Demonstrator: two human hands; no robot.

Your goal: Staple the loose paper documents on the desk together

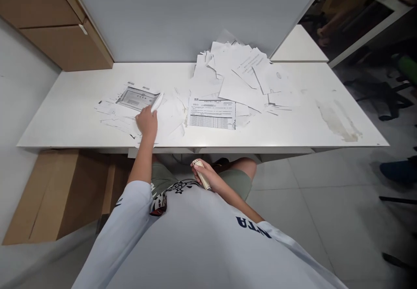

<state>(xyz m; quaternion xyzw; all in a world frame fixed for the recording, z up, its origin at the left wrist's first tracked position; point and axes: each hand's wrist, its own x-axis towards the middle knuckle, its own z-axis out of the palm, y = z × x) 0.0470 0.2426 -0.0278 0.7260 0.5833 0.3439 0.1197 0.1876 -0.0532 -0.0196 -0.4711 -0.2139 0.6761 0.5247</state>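
While the left grip point(146, 122) reaches out over the near edge of the counter point(58, 126), its fingers curl closed around the lower end of a slim white bar point(158, 102), though what the bar is cannot be told from this view. The bar tilts up and away toward the far right, its tip just beside a sheet bearing a grey framed print point(137, 97). Loose, torn papers point(167, 117) lie under and around the hand. The right grip point(204, 175) is held back below the counter, above the person's lap and well apart from the papers, clenched around a slim gold object point(204, 180) with a silver end point(196, 163); the object lies at a slant through the fingers, and its kind is unclear. To the right of the left hand, a printed sheet with a table point(211, 114) lies flat, and beyond it a heap of overlapping white papers point(237, 69) reaches the far edge of the counter. A brownish stain point(339, 121) marks the counter's right end, a wooden cabinet point(55, 28) hangs at the far left, and a cardboard box point(48, 197) stands below on the left.
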